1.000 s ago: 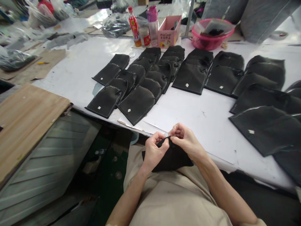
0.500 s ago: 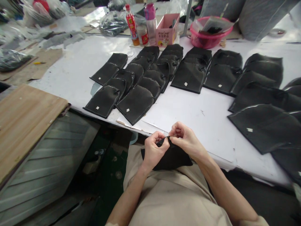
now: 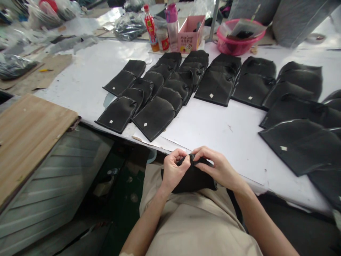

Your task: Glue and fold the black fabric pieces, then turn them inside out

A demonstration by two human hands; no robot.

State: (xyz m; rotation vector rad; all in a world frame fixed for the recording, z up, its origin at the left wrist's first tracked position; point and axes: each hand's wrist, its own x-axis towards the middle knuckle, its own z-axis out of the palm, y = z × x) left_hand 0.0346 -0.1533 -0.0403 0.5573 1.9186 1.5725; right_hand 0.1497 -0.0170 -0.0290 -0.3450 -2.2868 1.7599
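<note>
A black fabric piece (image 3: pixel 195 179) lies over my lap at the table's front edge, its upper edge bunched up between my hands. My left hand (image 3: pixel 174 169) pinches that edge between thumb and fingers. From the other side, the thumb and fingertips of my right hand (image 3: pixel 217 166) close on the same edge, close to my left fingertips. Whether something small sits between the fingertips is too fine to make out. Several similar black pieces (image 3: pixel 156 115), some with small white stickers, overlap in rows on the white-covered table (image 3: pixel 210 129).
Along the back stand a red-labelled bottle (image 3: pixel 150 28), a jar (image 3: pixel 162 40), a purple-capped bottle (image 3: pixel 172 30), a pink box (image 3: pixel 190 35) and a pink basin (image 3: pixel 239 41). A wooden board (image 3: pixel 34 137) is at left. A yellow tool (image 3: pixel 45 70) lies on cardboard.
My right hand has turned and lowered slightly, its fingers flatter and less curled over the black edge. The left hand keeps its pinch. The view has shifted a little.
</note>
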